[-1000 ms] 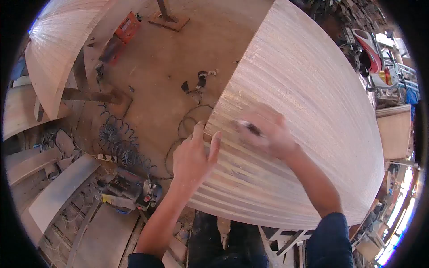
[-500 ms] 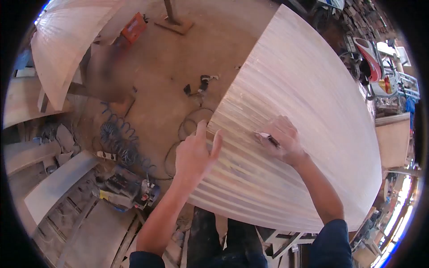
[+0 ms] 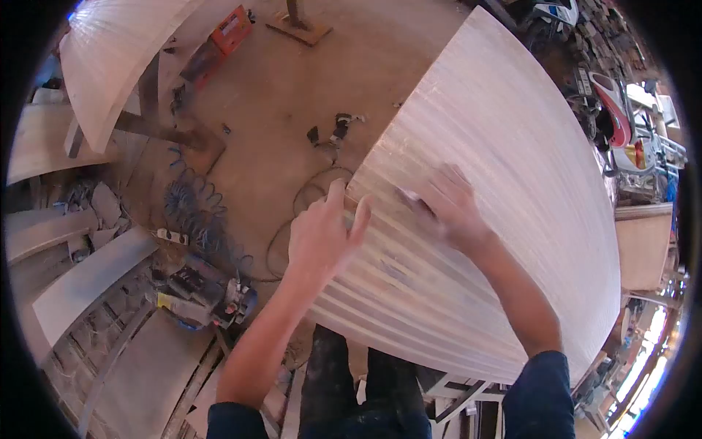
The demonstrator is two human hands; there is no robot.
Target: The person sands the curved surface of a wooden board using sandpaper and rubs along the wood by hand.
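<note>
A large, curved, pale wooden panel [image 3: 512, 139] with streaky grain and several ridges fans out in front of me. My right hand [image 3: 447, 201] lies on its upper face, fingers closed on a small folded piece of sandpaper [image 3: 418, 199], light on one side and dark on the other, partly hidden and blurred. At the panel's left edge rests my left hand [image 3: 322, 230], with index finger and thumb spread apart and nothing visible in it. Its other fingers are partly hidden.
Coiled blue air hose [image 3: 190, 201] and a dusty compressor-like machine [image 3: 201, 293] are on the floor at left. Another curved panel [image 3: 121, 58] stands at upper left, near an orange crate [image 3: 231, 29]. A motorbike [image 3: 614, 117] is parked at right.
My right hand has slid slightly up and left over the panel with the sandpaper. My left hand stays at the edge. The whole view has shifted a little.
</note>
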